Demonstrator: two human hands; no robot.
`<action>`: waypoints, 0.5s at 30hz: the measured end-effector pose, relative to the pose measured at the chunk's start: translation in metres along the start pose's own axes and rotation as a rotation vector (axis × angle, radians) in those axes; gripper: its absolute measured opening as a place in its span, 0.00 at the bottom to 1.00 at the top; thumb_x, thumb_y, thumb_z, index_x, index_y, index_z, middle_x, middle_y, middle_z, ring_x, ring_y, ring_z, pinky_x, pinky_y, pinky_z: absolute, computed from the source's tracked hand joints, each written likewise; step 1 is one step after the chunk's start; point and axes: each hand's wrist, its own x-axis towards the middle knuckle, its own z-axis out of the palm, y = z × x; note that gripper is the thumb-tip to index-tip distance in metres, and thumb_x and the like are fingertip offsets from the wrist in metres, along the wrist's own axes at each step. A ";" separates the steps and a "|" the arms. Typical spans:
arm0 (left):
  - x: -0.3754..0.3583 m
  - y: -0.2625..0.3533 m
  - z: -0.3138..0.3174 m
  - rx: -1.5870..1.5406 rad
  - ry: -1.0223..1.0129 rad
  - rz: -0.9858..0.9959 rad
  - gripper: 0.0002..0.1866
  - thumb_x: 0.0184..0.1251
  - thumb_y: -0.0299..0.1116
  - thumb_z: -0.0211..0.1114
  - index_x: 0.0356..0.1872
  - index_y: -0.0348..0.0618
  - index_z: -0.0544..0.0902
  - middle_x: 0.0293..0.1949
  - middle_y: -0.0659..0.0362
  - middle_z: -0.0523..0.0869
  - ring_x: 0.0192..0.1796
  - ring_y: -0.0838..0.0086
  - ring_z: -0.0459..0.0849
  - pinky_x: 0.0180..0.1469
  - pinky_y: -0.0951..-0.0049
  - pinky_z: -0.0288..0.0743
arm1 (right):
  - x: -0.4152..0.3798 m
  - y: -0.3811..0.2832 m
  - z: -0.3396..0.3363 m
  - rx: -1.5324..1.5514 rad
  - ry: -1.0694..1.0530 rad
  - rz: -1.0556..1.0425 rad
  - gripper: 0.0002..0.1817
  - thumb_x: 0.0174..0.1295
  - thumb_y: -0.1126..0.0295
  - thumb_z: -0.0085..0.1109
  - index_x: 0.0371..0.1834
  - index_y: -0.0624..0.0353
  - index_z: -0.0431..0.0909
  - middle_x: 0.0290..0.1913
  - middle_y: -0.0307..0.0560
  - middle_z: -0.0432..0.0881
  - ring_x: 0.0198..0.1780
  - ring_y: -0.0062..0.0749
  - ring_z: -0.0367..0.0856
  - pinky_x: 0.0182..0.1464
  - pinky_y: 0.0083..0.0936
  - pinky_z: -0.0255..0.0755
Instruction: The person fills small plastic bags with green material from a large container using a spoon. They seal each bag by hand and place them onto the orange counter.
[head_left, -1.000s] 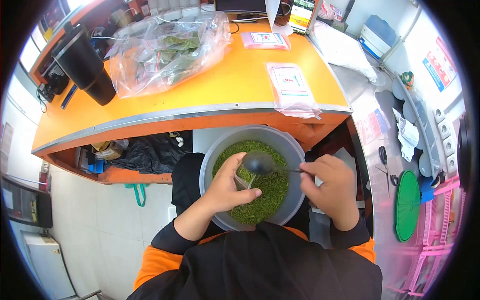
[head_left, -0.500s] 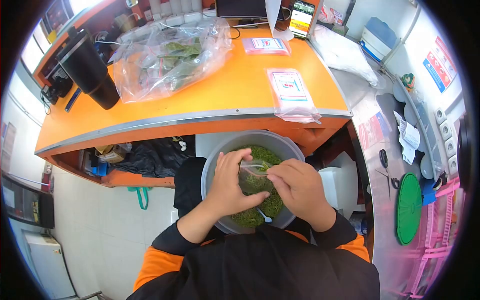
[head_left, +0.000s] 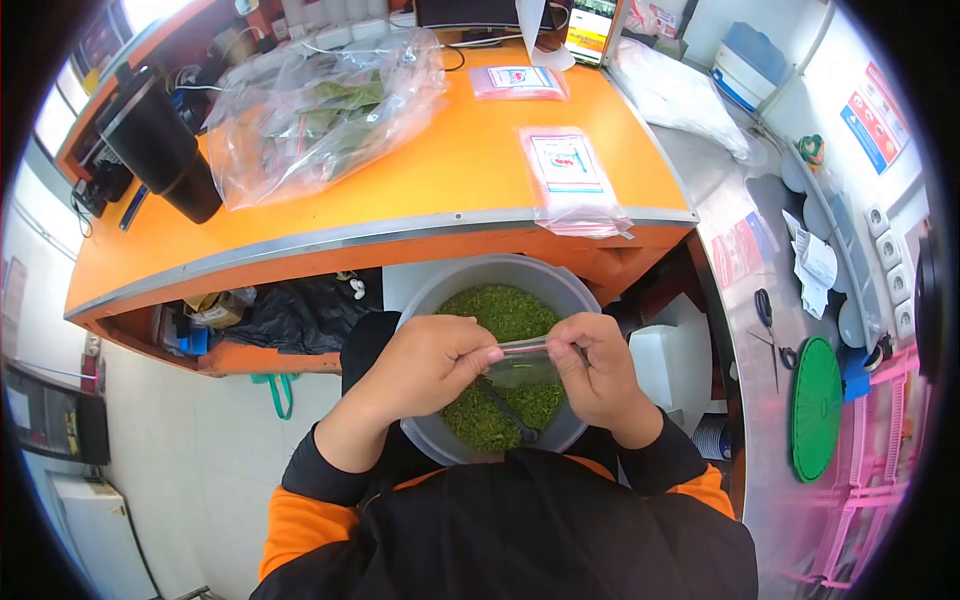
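Observation:
A small clear zip bag (head_left: 528, 371) is stretched level between my two hands, its top edge pulled straight. My left hand (head_left: 425, 366) pinches the left end of that edge between thumb and forefinger. At the opposite end, the thumb and fingers of my right hand (head_left: 598, 372) grip the bag. Under the bag stands a grey round tub (head_left: 577, 292) holding chopped green leaves (head_left: 500, 308). A dark, thin-handled utensil like a spoon (head_left: 507, 410) lies on the leaves, its upper end hidden behind the bag and my left hand.
On the orange counter (head_left: 470, 165) are a large plastic bag with leaves (head_left: 330, 115), a black tumbler (head_left: 165, 150) and packs of small bags (head_left: 570, 175). To the right, a metal worktop (head_left: 745, 375) carries scissors (head_left: 765, 310) and a green lid (head_left: 817, 410).
My left hand has turned from spread fingers to a pinch on the bag's edge. The bag's top is now drawn straight and level. The view has shifted slightly.

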 end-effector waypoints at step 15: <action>0.006 0.012 -0.038 0.316 0.336 0.081 0.06 0.59 0.31 0.63 0.35 0.43 0.83 0.30 0.55 0.84 0.34 0.60 0.83 0.36 0.66 0.76 | 0.054 -0.004 -0.026 -0.713 0.220 -0.298 0.11 0.52 0.73 0.57 0.40 0.55 0.76 0.35 0.43 0.78 0.42 0.39 0.75 0.44 0.36 0.65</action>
